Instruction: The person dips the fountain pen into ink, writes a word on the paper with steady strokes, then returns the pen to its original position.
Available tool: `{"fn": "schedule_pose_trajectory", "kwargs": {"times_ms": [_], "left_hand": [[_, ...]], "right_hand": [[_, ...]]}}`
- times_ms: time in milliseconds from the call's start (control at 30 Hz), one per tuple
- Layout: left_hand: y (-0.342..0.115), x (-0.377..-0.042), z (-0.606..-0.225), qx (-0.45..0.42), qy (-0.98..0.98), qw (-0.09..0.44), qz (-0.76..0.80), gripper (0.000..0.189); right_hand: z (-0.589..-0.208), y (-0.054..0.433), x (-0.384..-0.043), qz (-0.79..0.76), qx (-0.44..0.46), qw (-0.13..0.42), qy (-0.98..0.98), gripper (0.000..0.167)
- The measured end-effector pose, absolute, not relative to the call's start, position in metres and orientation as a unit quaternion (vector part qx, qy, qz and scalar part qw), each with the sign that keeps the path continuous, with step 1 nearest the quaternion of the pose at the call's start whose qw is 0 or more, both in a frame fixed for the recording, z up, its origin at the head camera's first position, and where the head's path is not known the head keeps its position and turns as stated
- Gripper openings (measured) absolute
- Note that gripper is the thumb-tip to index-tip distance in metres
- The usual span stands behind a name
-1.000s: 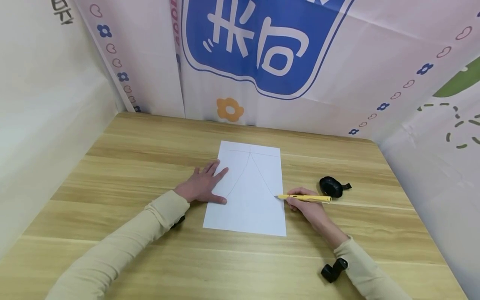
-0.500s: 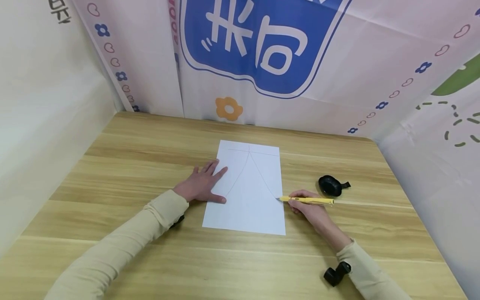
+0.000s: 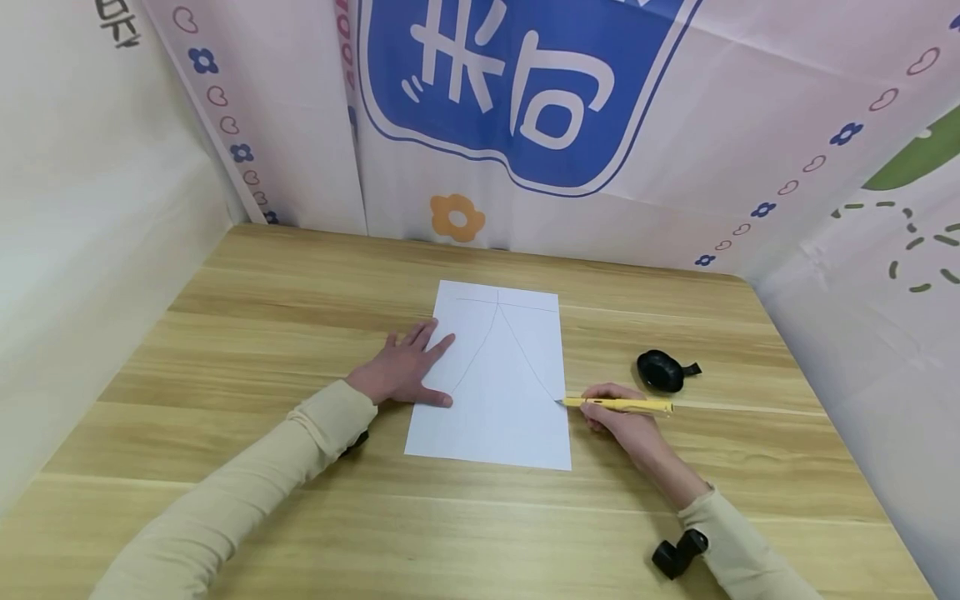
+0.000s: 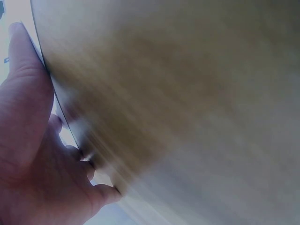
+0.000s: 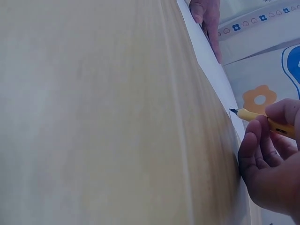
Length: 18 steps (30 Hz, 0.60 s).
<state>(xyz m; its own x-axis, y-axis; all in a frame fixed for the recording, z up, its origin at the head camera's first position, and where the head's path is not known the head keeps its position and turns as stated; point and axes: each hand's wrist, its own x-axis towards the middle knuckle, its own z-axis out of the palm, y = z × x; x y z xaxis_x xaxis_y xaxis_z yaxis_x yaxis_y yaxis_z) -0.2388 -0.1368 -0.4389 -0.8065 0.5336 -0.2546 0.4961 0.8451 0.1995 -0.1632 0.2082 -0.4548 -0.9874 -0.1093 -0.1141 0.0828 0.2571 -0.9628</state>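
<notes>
A white sheet of paper lies on the wooden table, with thin lines drawn on it: a crossing near its top edge and two long strokes spreading downward. My left hand rests with spread fingers on the paper's left edge; the left wrist view shows the same hand from the thumb side. My right hand pinches a yellow fountain pen, its nib at the lower end of the right-hand stroke, close to the paper's right edge. In the right wrist view the pen sits between thumb and fingers.
A small black pan-shaped object with a short handle lies beyond my right hand. The wooden table meets a printed cloth at the back. Black wrist cameras sit at the sleeves.
My right hand and the pen have moved slightly right and down, and the right-hand stroke has grown longer toward the paper's edge. My left hand has stayed in place.
</notes>
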Motion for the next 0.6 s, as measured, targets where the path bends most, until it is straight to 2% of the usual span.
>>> {"fn": "schedule_pose_trajectory", "kwargs": {"times_ms": [600], "left_hand": [[-0.1363, -0.2402, -0.4399, 0.268, 0.948, 0.159, 0.061, 0.102]], "right_hand": [[-0.458, 0.2149, -0.1592, -0.608, -0.01, 0.074, 0.79, 0.024]]}}
